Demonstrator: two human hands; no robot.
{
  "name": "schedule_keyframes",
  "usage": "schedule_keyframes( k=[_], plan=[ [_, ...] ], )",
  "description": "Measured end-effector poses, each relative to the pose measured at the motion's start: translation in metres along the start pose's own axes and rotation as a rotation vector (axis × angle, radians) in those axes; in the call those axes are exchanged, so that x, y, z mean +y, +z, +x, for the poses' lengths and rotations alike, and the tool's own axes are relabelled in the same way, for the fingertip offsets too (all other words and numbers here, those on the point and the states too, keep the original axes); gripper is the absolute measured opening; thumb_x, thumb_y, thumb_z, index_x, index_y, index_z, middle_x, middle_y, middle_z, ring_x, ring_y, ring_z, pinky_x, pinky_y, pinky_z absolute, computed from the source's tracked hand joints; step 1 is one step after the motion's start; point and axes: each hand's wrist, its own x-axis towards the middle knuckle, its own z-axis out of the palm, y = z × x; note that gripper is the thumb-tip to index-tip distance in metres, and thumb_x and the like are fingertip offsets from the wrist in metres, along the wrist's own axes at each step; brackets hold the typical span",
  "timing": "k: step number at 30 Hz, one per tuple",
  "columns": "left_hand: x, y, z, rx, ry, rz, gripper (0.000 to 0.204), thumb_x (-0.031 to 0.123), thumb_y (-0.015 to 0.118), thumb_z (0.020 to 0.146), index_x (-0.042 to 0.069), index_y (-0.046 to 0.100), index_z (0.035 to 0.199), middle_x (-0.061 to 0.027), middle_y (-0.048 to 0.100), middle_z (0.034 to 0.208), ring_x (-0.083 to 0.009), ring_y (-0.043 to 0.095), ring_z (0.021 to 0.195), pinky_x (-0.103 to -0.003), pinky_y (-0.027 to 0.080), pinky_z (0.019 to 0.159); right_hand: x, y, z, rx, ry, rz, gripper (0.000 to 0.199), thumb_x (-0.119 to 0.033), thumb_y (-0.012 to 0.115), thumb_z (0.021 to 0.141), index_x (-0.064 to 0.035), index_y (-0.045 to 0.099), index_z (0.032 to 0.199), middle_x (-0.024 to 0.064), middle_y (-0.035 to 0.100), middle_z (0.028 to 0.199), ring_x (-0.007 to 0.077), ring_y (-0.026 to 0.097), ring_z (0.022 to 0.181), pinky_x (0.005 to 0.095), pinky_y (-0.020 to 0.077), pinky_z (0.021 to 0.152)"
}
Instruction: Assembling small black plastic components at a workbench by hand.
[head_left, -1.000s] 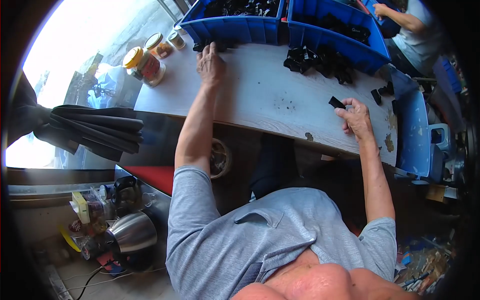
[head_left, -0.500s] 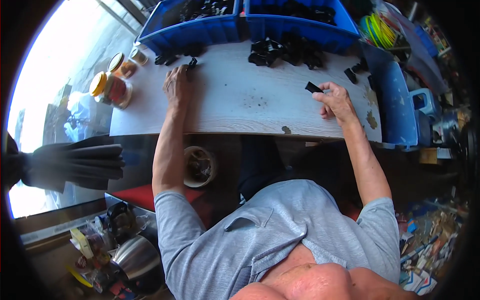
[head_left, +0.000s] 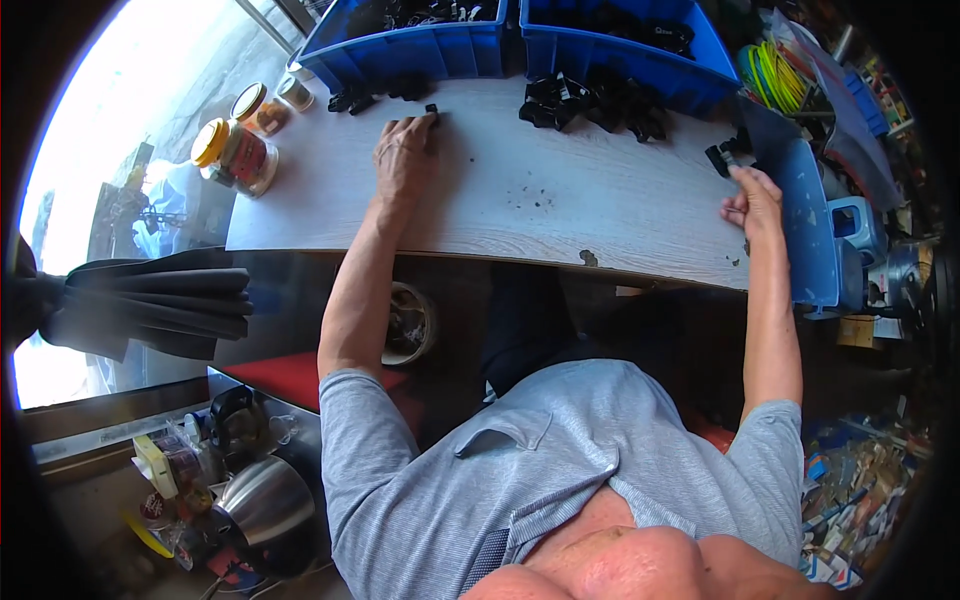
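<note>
Since the earlier frame, right hand (head_left: 752,200) has moved outward from the middle of the table (head_left: 560,210) to its far right edge, beside the blue tray (head_left: 810,235) standing there; left hand (head_left: 405,155) has stayed flat near the back of the table.

Item, right hand: fingers curled, pinching a small black plastic part (head_left: 722,157) at the fingertips. Part is dark, blocky, short; finer shape too small to tell.

Item, left hand: palm down, fingers together, fingertips touching a second small black piece (head_left: 432,110) on the wood.

Item, loose pile of black parts (head_left: 590,100): lies on the table just in front of the right bin. A smaller cluster of black parts (head_left: 375,95) lies in front of the left bin.

Containers: left blue bin (head_left: 410,45) and right blue bin (head_left: 620,50) stand side by side along the far edge, both holding more black parts. A jar with a yellow lid (head_left: 232,155) and two smaller jars (head_left: 268,100) stand at the left corner; contents reddish-brown, kind unclear.
</note>
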Motion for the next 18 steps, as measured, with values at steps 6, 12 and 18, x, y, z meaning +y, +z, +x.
schedule_keyframes(
  k=[6, 12, 18],
  plan=[
    [0.021, -0.013, -0.006, -0.041, -0.148, -0.365, 0.044, 0.000, 0.061, 0.086, 0.013, 0.069, 0.126, -0.0129, 0.069, 0.122, -0.0327, 0.064, 0.116, -0.042, 0.052, 0.098, -0.002, -0.031, 0.033, 0.309, -0.023, 0.095, 0.030, -0.022, 0.082, 0.083, -0.0108, 0.073, 0.110, 0.0030, 0.051, 0.055, 0.0225, 0.063, 0.059, 0.0435, 0.0623, 0.061],
    [0.043, -0.015, -0.001, -0.147, 0.280, -0.111, 0.043, -0.001, 0.060, 0.086, 0.012, 0.068, 0.126, -0.0112, 0.064, 0.134, -0.0339, 0.058, 0.123, -0.043, 0.052, 0.100, -0.009, 0.019, -0.006, 0.051, -0.054, 0.007, 0.037, -0.021, 0.082, 0.082, -0.0100, 0.070, 0.115, 0.0016, 0.053, 0.062, 0.0172, 0.061, 0.055, 0.0365, 0.0604, 0.055],
    [0.067, -0.012, -0.010, -0.337, 0.365, -0.163, 0.044, 0.007, 0.066, 0.086, 0.010, 0.066, 0.130, -0.0115, 0.065, 0.132, -0.0338, 0.057, 0.125, -0.046, 0.045, 0.105, -0.006, 0.068, -0.011, -0.121, -0.032, -0.167, 0.044, -0.025, 0.083, 0.080, -0.0097, 0.066, 0.118, -0.0007, 0.051, 0.062, 0.0133, 0.058, 0.051, 0.0305, 0.0567, 0.049]
  ],
)
